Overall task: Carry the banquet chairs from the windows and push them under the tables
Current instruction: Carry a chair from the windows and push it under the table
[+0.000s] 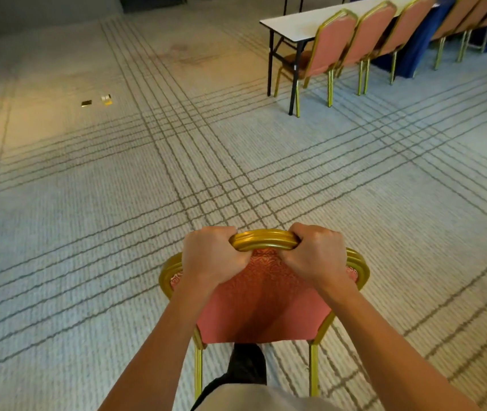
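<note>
A banquet chair (263, 304) with a gold frame and pink patterned back is right in front of me, low in the head view. My left hand (211, 256) grips the top rail of its back on the left. My right hand (317, 256) grips the same rail on the right. A white folding table (295, 25) stands at the far upper right. Several matching chairs (329, 48) are lined up along its near side, their seats under it.
Pale carpet with dark grid lines spreads between me and the table. Two small objects (100, 100) lie on the carpet at the left. A blue table skirt (414, 54) hangs further right, with more chairs beside it. My dark shoe (248, 363) shows under the chair.
</note>
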`<action>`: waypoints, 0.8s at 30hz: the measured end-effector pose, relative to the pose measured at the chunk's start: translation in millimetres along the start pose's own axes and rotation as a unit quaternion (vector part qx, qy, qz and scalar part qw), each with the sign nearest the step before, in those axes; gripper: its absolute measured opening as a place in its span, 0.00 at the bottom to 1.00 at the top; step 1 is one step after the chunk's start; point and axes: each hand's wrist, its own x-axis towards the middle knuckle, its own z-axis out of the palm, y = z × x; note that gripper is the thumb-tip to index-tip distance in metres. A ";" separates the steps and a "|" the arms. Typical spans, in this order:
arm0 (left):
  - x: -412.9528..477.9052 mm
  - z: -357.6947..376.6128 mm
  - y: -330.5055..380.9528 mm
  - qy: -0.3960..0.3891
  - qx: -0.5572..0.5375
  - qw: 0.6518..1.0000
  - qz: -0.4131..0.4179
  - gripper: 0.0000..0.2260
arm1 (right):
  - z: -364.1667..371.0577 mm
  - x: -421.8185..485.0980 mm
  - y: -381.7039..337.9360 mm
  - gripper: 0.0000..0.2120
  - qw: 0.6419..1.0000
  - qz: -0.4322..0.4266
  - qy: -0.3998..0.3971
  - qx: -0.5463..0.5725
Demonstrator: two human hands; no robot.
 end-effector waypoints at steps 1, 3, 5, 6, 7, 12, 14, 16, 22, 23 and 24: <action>23.2 5.9 -7.5 0.009 -0.004 1.000 0.007 0.18 | 9.3 22.6 2.9 0.11 1.000 0.001 0.002 0.000; 63.4 12.3 -19.4 0.016 -0.010 1.000 0.021 0.18 | 23.4 61.0 5.4 0.12 1.000 -0.001 0.004 -0.002; 103.0 19.3 -30.9 0.030 -0.012 0.999 0.033 0.19 | 37.1 98.0 7.9 0.12 1.000 -0.004 0.015 -0.014; 122.4 21.5 -37.6 0.027 -0.009 0.999 0.036 0.18 | 42.2 117.7 9.4 0.12 1.000 -0.003 0.010 -0.017; 140.1 23.4 -42.7 0.021 -0.009 0.999 0.036 0.18 | 47.1 135.0 11.5 0.12 1.000 0.001 0.003 -0.012; 225.3 41.1 -51.6 0.017 -0.018 0.998 0.055 0.19 | 73.8 214.2 35.4 0.12 1.000 0.004 -0.001 0.003; 263.4 54.3 -58.9 0.011 -0.011 0.998 0.054 0.20 | 92.1 251.1 47.8 0.13 1.000 0.002 -0.001 0.012; 300.4 69.4 -64.5 0.010 -0.002 0.999 0.046 0.20 | 112.2 285.2 62.4 0.13 1.000 -0.004 0.003 0.020; 418.1 114.6 -80.2 0.020 0.007 0.999 0.025 0.20 | 178.8 399.9 109.4 0.13 0.999 -0.024 0.010 0.045; 438.1 119.8 -84.4 0.021 0.006 0.999 0.024 0.20 | 187.7 420.4 115.1 0.13 0.998 -0.024 0.001 0.051; 458.8 124.2 -88.7 0.021 0.006 0.999 0.024 0.20 | 195.6 441.1 119.8 0.13 0.998 -0.024 -0.009 0.054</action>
